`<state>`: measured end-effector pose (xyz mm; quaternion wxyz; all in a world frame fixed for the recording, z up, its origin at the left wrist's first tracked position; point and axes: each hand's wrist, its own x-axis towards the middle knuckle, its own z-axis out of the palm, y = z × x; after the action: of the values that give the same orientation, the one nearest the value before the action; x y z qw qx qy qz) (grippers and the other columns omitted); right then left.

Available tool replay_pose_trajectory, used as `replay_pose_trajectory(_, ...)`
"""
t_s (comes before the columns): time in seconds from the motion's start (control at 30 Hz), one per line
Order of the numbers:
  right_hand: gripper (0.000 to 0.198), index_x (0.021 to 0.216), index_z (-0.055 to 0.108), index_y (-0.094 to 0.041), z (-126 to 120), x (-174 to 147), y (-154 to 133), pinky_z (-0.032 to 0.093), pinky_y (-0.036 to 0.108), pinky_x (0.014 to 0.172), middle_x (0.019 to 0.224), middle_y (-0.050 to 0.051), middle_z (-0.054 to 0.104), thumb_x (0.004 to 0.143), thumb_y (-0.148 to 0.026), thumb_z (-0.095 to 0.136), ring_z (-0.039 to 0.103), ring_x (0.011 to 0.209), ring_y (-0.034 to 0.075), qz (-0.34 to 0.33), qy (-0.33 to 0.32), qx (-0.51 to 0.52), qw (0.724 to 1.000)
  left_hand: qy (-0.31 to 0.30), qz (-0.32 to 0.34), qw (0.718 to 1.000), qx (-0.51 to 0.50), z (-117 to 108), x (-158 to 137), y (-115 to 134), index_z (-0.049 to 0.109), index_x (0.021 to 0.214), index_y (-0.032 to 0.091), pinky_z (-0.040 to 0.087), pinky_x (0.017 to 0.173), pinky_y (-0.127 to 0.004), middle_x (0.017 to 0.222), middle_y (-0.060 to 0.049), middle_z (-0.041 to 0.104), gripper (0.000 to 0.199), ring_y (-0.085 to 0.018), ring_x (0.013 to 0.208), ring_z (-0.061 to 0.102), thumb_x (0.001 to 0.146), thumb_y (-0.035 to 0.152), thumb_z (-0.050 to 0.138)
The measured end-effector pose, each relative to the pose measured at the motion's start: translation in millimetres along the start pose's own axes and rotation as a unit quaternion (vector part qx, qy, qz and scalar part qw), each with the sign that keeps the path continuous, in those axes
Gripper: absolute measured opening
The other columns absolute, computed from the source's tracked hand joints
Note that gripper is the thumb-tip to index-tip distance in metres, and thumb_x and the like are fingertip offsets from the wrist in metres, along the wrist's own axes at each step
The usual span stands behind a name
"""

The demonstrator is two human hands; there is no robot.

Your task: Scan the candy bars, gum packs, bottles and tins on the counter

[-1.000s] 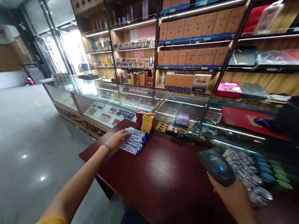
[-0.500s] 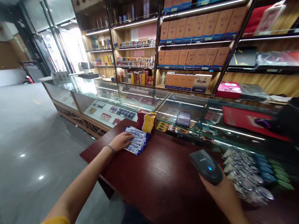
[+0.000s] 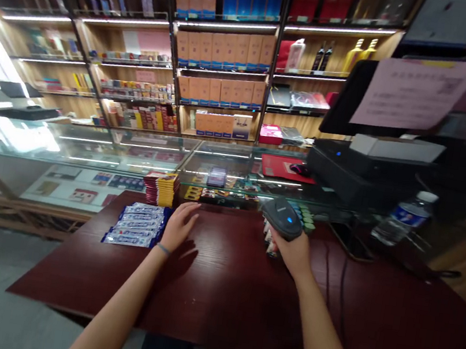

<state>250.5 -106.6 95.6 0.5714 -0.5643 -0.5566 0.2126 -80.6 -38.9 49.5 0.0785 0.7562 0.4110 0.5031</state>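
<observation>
Moved off the blue-white packets (image 3: 137, 224): my left hand (image 3: 178, 229), empty, loosely spread; my right hand (image 3: 296, 255) grips one black scanner (image 3: 283, 216).

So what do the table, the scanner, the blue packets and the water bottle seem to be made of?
Table: probably wood or veneer, dark reddish and glossy, with faint grain and a soft reflection.
Scanner: likely hard plastic, dark and smooth, with a slight sheen.
Packets: perhaps plastic or foil film, as they look flat and shiny.
Water bottle: likely plastic, its body clear and shiny.
</observation>
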Motion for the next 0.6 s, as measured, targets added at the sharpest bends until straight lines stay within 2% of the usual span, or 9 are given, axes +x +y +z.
replay_pose_trajectory(0.17,0.026,0.072,0.062,-0.023,-41,13,3,0.049,0.031,0.048,0.051,-0.001,0.062,0.078,-0.047,0.073,0.055,0.042,0.017,0.02,0.04,0.023,0.999,-0.01,0.0,0.995,-0.099,77,10,41,0.061,0.131,0.028,0.051,0.105,-0.044,0.126,-0.009,0.063,0.034,-0.023,0.118,0.06,0.097,0.031,0.057)
replay_pose_trajectory(0.33,0.032,0.065,0.058,-0.021,-80,20,11,0.046,0.027,0.051,0.05,-0.002,0.059,0.081,-0.046,0.071,0.055,0.044,0.014,0.024,0.062,-0.001,0.998,-0.064,-0.007,0.983,-0.174,140,13,81,0.057,0.135,0.03,0.052,0.102,-0.043,0.126,-0.01,0.057,0.04,-0.023,0.117,0.059,0.094,0.029,0.061)
replay_pose_trajectory(0.47,0.033,0.067,0.056,-0.022,-99,23,19,0.045,0.026,0.047,0.051,-0.003,0.059,0.078,-0.047,0.073,0.055,0.041,0.013,0.037,0.1,0.023,0.994,-0.116,-0.011,0.976,-0.186,176,8,108,0.058,0.135,0.03,0.048,0.107,-0.045,0.125,-0.009,0.054,0.049,-0.025,0.12,0.055,0.088,0.024,0.069)
replay_pose_trajectory(0.6,0.033,0.069,0.055,-0.022,-105,21,24,0.045,0.026,0.046,0.051,-0.003,0.058,0.078,-0.048,0.074,0.054,0.041,0.013,0.043,0.112,0.046,0.992,-0.151,0.001,0.974,-0.171,195,-2,117,0.057,0.137,0.03,0.046,0.109,-0.045,0.124,-0.009,0.052,0.055,-0.026,0.12,0.054,0.085,0.021,0.072)
